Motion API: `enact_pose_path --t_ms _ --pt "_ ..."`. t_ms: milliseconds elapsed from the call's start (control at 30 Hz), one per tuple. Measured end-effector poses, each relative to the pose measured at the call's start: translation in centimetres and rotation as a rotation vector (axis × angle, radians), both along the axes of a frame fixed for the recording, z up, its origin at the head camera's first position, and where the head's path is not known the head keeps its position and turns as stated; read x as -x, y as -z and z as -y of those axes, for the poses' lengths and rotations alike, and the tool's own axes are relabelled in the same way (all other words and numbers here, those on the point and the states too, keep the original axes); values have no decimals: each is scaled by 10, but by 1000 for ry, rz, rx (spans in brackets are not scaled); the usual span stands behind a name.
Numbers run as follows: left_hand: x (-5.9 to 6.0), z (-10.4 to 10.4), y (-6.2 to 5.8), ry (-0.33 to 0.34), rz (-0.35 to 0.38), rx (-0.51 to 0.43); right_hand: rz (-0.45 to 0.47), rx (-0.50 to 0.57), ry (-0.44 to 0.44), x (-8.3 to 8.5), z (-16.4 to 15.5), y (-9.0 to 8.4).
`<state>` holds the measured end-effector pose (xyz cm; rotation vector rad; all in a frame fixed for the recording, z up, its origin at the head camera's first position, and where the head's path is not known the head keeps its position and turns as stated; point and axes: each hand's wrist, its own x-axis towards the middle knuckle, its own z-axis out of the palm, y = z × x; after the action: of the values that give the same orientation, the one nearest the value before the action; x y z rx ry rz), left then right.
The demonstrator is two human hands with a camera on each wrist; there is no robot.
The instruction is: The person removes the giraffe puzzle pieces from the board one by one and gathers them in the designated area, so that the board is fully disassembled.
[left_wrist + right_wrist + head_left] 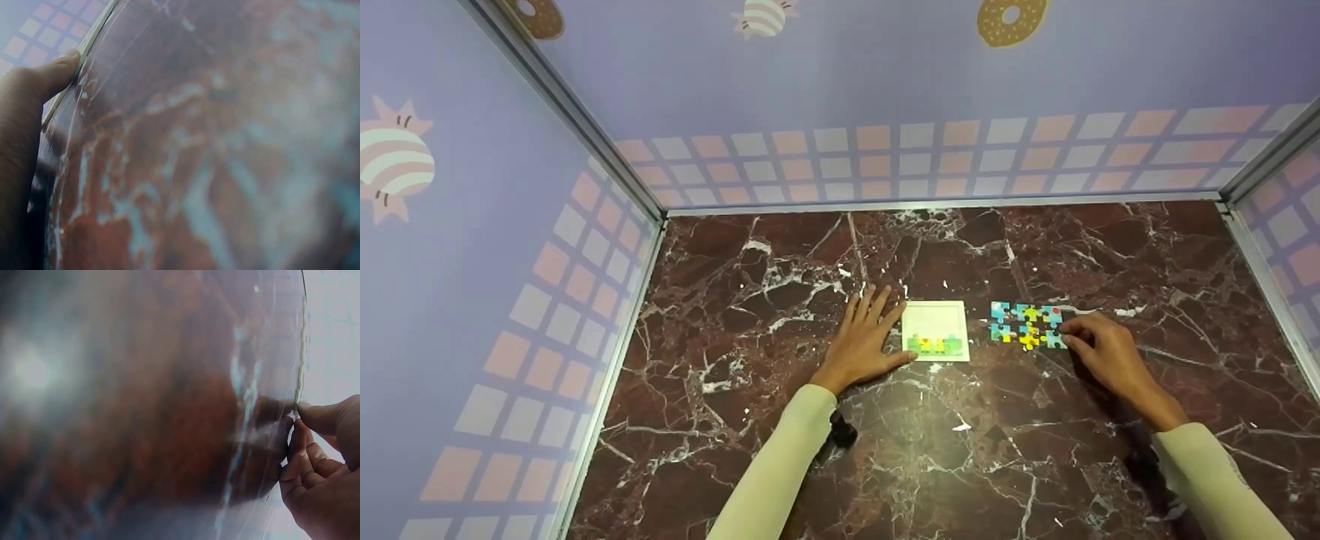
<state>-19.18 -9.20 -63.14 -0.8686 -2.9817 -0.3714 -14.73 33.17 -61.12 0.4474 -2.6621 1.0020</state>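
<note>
Left hand [866, 341] splays against the tray [964, 330], right hand [1110, 358] touches puzzle pieces [1030, 315], grip unclear, walls [885, 82] around.

Worktop [960, 465]: you had a smooth, glossy, stone-look surface, veined like marble, which mirrored light in a bright patch.
Square frame [934, 304]: you saw a pale, matt rim; wood or card, you could not tell.
Puzzle pieces [1029, 340]: yours looked flat and smooth, with printed faces.
Sleeves [780, 457]: you wore soft, matt cloth.
Walls [885, 82]: beyond the worktop's back edge, you faced smooth printed panels.
Corner strip [560, 90]: you saw dull, metal-looking grey.
</note>
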Motion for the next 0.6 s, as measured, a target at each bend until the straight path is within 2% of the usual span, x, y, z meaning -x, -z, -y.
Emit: enact_pose_path --t_ms 300,600 --pt "1 0 0 1 2 8 42 1 17 -3 8 -8" --pt "1 0 1 6 -4 13 62 -4 -47 -2 29 -15"
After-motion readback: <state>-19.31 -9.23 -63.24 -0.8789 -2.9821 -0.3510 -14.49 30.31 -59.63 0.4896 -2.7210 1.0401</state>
